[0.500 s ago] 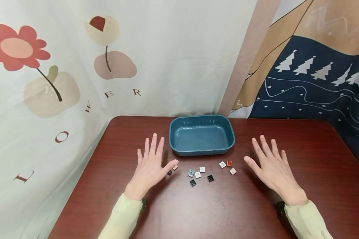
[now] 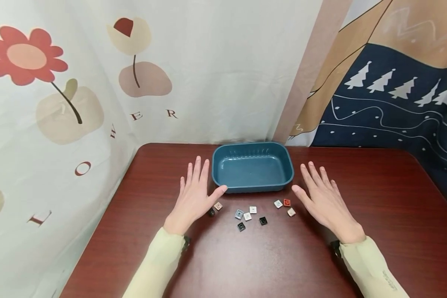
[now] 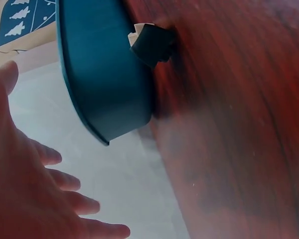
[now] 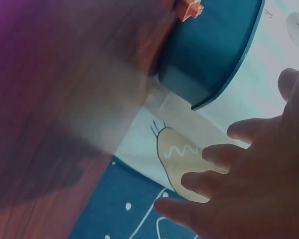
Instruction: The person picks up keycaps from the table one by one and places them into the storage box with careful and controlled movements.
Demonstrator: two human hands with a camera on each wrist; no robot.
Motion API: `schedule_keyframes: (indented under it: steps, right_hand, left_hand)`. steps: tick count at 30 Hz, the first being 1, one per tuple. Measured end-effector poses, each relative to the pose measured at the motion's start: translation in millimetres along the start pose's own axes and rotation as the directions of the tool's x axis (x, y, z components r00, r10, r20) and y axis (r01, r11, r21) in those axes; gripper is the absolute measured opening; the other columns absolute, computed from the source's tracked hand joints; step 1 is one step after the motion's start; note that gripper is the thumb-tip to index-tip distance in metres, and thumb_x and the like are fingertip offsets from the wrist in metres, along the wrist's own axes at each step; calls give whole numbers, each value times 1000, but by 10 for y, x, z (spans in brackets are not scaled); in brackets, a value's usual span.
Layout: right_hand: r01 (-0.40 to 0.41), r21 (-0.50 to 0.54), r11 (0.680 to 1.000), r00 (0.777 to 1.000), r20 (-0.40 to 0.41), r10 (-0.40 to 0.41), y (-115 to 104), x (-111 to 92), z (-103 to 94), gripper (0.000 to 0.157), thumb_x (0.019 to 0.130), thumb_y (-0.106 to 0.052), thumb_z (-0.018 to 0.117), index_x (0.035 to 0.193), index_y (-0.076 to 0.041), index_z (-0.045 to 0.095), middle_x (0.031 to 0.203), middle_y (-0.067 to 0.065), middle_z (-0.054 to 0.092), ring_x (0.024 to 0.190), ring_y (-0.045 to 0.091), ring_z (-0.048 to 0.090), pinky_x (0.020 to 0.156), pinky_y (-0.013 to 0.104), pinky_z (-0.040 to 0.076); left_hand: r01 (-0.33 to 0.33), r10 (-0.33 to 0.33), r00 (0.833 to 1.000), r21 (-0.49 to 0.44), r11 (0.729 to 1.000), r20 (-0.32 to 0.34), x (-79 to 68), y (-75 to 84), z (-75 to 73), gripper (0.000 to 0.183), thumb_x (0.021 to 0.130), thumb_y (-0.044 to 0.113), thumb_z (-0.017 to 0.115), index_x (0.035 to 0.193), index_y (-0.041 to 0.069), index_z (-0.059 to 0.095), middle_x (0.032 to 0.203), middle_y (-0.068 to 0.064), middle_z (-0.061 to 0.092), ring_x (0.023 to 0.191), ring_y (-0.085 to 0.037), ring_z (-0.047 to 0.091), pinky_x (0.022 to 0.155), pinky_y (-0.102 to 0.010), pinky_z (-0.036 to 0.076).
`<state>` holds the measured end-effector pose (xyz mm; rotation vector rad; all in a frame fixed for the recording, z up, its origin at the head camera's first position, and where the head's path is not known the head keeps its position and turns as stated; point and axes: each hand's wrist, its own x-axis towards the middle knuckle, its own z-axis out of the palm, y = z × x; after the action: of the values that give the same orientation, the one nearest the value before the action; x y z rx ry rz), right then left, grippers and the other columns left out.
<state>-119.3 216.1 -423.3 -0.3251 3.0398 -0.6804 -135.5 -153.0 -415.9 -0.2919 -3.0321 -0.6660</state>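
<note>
My left hand (image 2: 194,199) hovers with spread, straight fingers left of a blue plastic basin (image 2: 252,189). Its thumb reaches toward the basin's front left corner, above a beige keycap (image 2: 218,206) and a black keycap (image 2: 211,212). On the other side, my right hand (image 2: 323,200) is also spread and holds nothing. Nearest to it lie a red keycap (image 2: 287,203), a white keycap (image 2: 278,204) and a cream keycap (image 2: 291,212). Between the hands sit a grey-blue keycap (image 2: 239,214), two white ones and two black ones, including a black keycap (image 2: 263,221).
The basin stands near the back edge of a reddish-brown table (image 2: 268,265). Behind it hangs a white curtain (image 2: 216,82) with printed flowers. A dark blue cloth (image 2: 387,120) with white trees hangs at the right.
Both hands have moved forward and inward, closer to the basin, with their fingers still spread. The keycaps and the basin keep their places on the table.
</note>
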Motion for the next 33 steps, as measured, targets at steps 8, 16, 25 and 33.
schedule_keyframes:
  steps: [8,16,25,33]
  right_hand:
    - [5,87,996,1000,27,-7,-74,209,59,82,109,-52,41,163,4,16,167,26,20,153,49,19,117,67,24]
    - [44,52,998,999,3,-44,-166,311,160,66,111,-28,47,159,10,23,159,34,32,145,51,36,111,64,36]
    - [41,25,999,999,-10,-41,-139,305,143,63,111,-27,46,159,8,26,157,33,36,143,50,40,108,65,39]
    - [31,25,999,999,-11,-31,-22,247,108,69,111,-38,46,163,2,24,163,26,33,146,50,36,111,65,36]
  left_hand:
    - [31,-29,999,-67,997,31,203,27,122,106,95,80,41,167,11,7,174,-9,-2,159,-34,-3,120,-68,17]
    - [73,-62,992,-105,992,108,290,40,167,109,96,77,46,167,7,2,173,-12,9,158,-38,7,119,-68,18]
    - [74,-58,988,-107,992,145,334,74,226,111,94,77,49,166,7,1,173,-8,7,159,-34,7,122,-63,18]
    - [62,-46,984,-90,994,171,387,143,263,112,94,72,55,166,7,-2,174,-10,3,159,-37,3,121,-64,16]
